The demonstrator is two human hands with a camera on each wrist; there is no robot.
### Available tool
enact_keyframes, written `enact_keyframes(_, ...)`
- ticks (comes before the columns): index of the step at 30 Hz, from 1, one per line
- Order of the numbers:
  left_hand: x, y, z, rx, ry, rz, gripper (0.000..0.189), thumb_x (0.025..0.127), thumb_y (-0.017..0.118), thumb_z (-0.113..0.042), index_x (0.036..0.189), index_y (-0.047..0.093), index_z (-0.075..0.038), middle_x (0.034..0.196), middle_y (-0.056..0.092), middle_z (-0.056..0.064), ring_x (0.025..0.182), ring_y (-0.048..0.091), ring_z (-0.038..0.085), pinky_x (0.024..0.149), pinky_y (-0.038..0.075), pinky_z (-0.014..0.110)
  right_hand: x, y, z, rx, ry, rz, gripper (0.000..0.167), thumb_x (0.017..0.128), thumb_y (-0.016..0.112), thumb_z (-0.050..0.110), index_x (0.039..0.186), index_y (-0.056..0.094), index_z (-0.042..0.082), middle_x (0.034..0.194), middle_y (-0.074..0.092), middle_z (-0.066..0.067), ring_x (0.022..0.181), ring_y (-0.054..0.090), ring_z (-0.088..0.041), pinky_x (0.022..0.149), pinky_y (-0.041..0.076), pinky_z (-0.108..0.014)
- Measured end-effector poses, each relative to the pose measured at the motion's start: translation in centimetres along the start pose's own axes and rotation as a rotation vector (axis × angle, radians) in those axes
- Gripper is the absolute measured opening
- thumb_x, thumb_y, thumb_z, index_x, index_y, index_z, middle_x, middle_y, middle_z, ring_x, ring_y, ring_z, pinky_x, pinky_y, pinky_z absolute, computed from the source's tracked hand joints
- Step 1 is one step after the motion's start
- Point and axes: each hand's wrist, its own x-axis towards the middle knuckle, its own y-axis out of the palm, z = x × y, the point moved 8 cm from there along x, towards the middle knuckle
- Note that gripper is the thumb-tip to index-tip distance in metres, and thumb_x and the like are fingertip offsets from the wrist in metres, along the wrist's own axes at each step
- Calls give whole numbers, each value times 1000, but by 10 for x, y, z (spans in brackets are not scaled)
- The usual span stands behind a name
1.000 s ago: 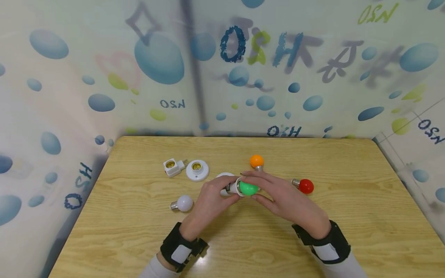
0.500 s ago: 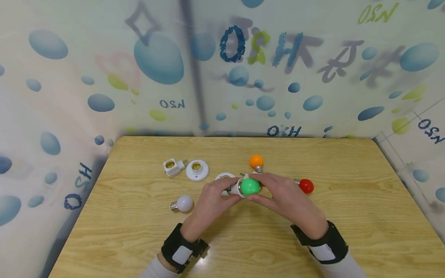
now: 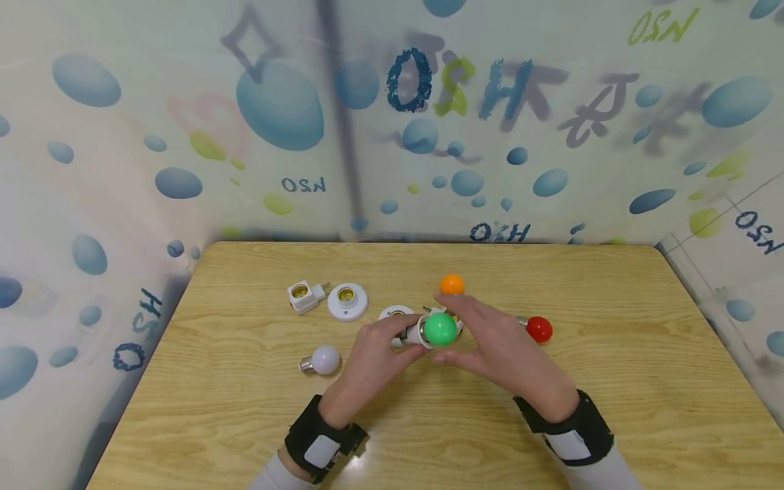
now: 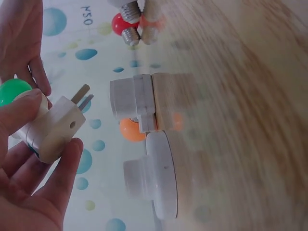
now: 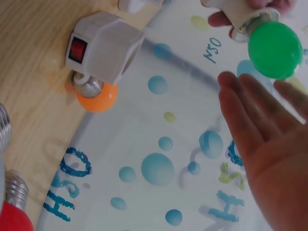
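My left hand grips a white two-pin plug-in lamp socket above the table. A green light bulb sits with its metal base in the socket's mouth, its round end pointing right. Two flat metal pins stick out of the socket's far side in the left wrist view. My right hand is just right of the green bulb, thumb and fingers spread apart around it. In the right wrist view its straight fingers show a gap to the bulb.
On the wooden table lie an orange bulb, a red bulb and a white bulb. A square plug-in socket, round lamp holders and a socket with a red switch are there too. A patterned curtain rises behind.
My right hand's fingers first covered the green bulb, then held its sides, and now are spread away from it. The left hand keeps its grip on the socket.
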Motion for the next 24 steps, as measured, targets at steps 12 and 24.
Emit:
enact_keyframes(12, 0, 0, 2, -49, 17, 32, 44, 83, 87, -10, 125, 72, -8, 115, 74, 4, 105, 69, 17, 90, 57, 38, -1, 4, 3, 94, -70, 118, 64, 87, 84, 21, 146, 58, 19, 150, 57, 1, 135, 57, -22, 102, 52, -44)
enact_keyframes(24, -2, 0, -6, -29, 59, -21, 44, 79, 89, -7, 119, 73, -3, 111, 75, 9, 98, 71, 21, 86, 58, 37, 0, -3, 1, 35, 0, -39, 60, 80, 88, 35, 128, 70, 5, 111, 76, -4, 89, 72, -17, 79, 61, -33)
